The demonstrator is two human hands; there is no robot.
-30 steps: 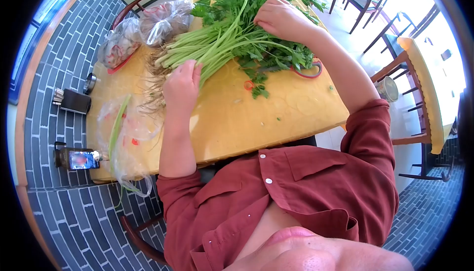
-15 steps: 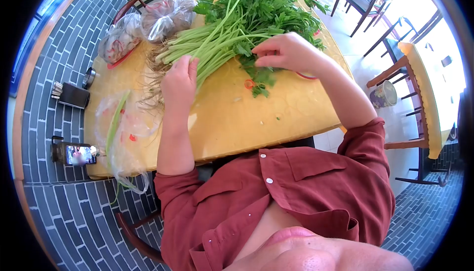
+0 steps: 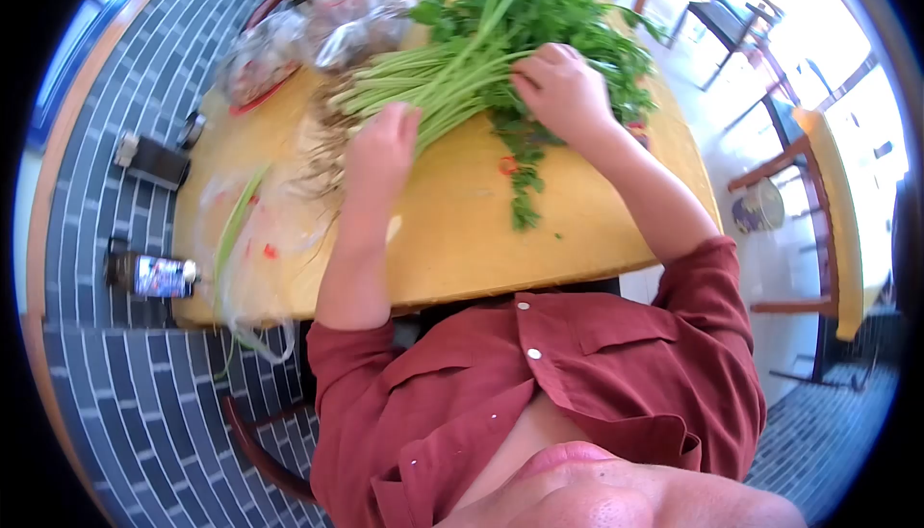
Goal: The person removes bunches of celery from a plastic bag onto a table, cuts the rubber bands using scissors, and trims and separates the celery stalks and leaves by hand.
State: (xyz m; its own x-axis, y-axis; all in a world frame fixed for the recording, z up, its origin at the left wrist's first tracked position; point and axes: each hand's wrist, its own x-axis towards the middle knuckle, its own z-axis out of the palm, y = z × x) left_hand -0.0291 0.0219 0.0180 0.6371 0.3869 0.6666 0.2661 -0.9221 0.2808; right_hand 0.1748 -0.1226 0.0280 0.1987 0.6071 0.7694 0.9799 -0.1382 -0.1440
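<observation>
A large bunch of celery (image 3: 438, 80) lies across the far half of the table, its stringy roots (image 3: 322, 148) to the left and its leafy tops (image 3: 577, 23) to the right. Closed near the root end, my left hand (image 3: 382, 138) grips celery at the near edge of the bunch. My right hand (image 3: 561, 90) is bent over the place where stalks meet leaves, fingers curled on the celery. Its fingertips are partly hidden and slightly blurred. A leafy sprig (image 3: 525, 196) hangs toward me below the right hand, beside a small red ring (image 3: 508, 166).
Plastic bags (image 3: 356, 23) of food stand at the back left, one near a red plate edge (image 3: 255, 103). A crumpled clear bag (image 3: 260, 283) with a loose green leaf (image 3: 234, 225) lies front left. A lit phone (image 3: 164, 276) and a dark holder (image 3: 152, 160) sit along the left wall.
My right hand has gone from hovering with parted fingers to curling onto the celery. My left hand stays closed near the roots. The leafy sprig now reaches further toward me.
</observation>
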